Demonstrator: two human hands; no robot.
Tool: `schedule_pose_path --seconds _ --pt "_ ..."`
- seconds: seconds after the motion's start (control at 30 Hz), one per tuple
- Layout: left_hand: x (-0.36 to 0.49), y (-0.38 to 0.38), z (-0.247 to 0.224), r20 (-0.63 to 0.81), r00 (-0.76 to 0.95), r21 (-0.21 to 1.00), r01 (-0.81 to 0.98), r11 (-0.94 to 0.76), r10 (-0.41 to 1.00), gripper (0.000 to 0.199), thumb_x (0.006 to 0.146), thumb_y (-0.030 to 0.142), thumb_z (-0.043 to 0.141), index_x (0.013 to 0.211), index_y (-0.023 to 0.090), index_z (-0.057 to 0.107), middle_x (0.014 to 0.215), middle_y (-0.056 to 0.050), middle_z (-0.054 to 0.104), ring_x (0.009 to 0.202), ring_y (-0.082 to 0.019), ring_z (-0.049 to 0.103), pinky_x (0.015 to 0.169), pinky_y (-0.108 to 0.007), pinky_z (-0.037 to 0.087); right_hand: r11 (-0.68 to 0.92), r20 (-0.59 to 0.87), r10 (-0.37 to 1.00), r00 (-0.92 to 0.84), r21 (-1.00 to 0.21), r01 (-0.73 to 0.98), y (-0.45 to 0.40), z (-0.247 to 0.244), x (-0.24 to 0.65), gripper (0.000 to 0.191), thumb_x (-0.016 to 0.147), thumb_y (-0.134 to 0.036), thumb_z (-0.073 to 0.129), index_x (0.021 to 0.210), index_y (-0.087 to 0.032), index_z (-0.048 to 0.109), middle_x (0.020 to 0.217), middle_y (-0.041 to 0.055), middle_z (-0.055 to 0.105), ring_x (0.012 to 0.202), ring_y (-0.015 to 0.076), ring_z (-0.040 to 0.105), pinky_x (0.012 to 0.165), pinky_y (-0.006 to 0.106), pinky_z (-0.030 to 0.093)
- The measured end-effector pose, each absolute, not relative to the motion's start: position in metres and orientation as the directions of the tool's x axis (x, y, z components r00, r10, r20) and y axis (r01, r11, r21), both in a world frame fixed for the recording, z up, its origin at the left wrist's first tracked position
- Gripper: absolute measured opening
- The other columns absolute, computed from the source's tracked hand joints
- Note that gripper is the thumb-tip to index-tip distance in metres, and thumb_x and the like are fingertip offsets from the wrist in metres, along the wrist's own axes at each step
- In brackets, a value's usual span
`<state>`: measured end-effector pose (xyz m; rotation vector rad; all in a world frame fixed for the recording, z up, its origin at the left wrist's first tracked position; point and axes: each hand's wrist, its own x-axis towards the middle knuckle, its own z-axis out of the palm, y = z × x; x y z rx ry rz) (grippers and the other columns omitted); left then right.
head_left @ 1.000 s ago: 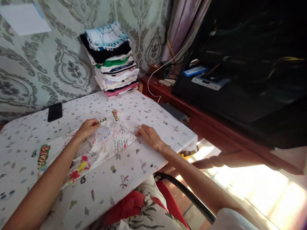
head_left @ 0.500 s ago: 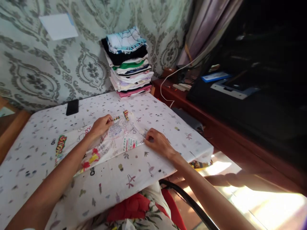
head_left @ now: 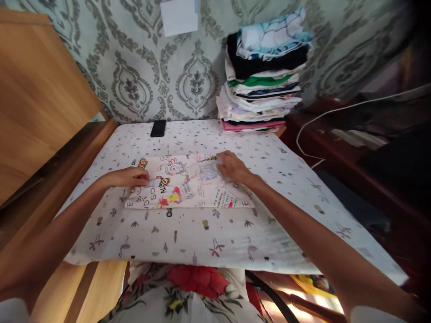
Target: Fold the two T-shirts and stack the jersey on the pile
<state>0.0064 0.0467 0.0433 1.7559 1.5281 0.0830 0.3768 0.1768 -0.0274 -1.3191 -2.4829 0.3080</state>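
Observation:
A white shirt (head_left: 188,190) printed with colourful lettering and drawings lies folded into a long flat strip on the table. At its left end my left hand (head_left: 136,176) pinches the cloth, where a flap is turned inward. My right hand (head_left: 232,167) is at the far edge towards the right end, fingers curled down on the fabric. Its fingertips are partly hidden, so how firmly it grips there is hard to see.
A tall stack of folded clothes (head_left: 262,85) stands at the table's back right. A black phone (head_left: 158,128) lies near the wall. The table's patterned white cover (head_left: 188,242) hangs over the front edge. Wooden furniture (head_left: 43,72) borders the left, with a white cable (head_left: 310,120) at right.
My view has turned left. My left hand has moved from the shirt's middle to its left end, which is now turned in. My right hand has shifted from the right end to the far edge.

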Motion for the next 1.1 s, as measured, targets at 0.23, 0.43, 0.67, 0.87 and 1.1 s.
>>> schedule_pose_path --seconds 0.23,0.43,0.67,0.87,1.1 --pt "-0.002 0.017 0.039 -0.374 0.205 0.537 0.843 0.032 0.904 0.031 0.065 0.051 0.067 0.062 0.023 0.053 0.062 0.002 0.051 0.06 -0.016 0.045 0.055 -0.025 0.033 0.406 0.078 0.909 -0.41 -0.397 0.823 0.209 -0.038 0.37 0.011 0.077 -0.028 0.067 0.085 -0.02 0.066 0.083 0.0052 0.064 0.08 0.021 0.057 0.071 0.032 0.043" --pt "-0.011 0.011 0.037 -0.313 0.111 0.696 0.702 0.149 0.943 0.031 0.066 0.049 0.066 0.075 0.023 0.052 0.07 0.002 0.052 0.065 -0.016 0.05 0.057 -0.026 0.041 0.422 0.151 0.904 -0.399 -0.449 0.787 0.2 -0.036 0.372 0.005 0.075 -0.022 0.064 0.077 -0.02 0.059 0.083 0.0035 0.064 0.076 0.0176 0.055 0.07 0.029 0.042" --pt "-0.008 -0.003 0.019 -0.407 -0.016 0.763 0.544 0.35 0.913 0.047 0.066 0.048 0.072 0.102 0.024 0.053 0.06 0.007 0.049 0.048 -0.012 0.045 0.044 -0.024 0.034 0.405 0.187 0.907 -0.378 -0.634 0.659 0.197 -0.039 0.374 0.031 0.074 -0.022 0.064 0.105 -0.022 0.059 0.076 -0.0021 0.063 0.07 0.0163 0.058 0.069 0.028 0.044" --pt "-0.013 -0.019 0.016 -0.47 -0.071 0.742 0.508 0.438 0.88 0.055 0.064 0.047 0.07 0.109 0.025 0.05 0.059 0.008 0.052 0.047 -0.014 0.045 0.045 -0.025 0.031 0.39 0.208 0.918 -0.336 -0.616 0.684 0.196 -0.042 0.372 0.046 0.078 -0.018 0.058 0.124 -0.02 0.056 0.08 0.0001 0.063 0.072 0.0178 0.058 0.072 0.031 0.045" --pt "0.008 -0.032 0.024 -0.137 -0.259 0.413 0.862 0.293 0.956 0.043 0.079 0.046 0.056 0.117 0.026 0.051 0.077 0.0 0.059 0.068 -0.022 0.058 0.06 -0.031 0.039 0.524 0.368 0.846 -0.386 -0.439 0.73 0.152 -0.019 0.358 0.04 0.084 -0.021 0.058 0.123 -0.017 0.061 0.121 0.0164 0.058 0.111 0.033 0.055 0.097 0.048 0.044"
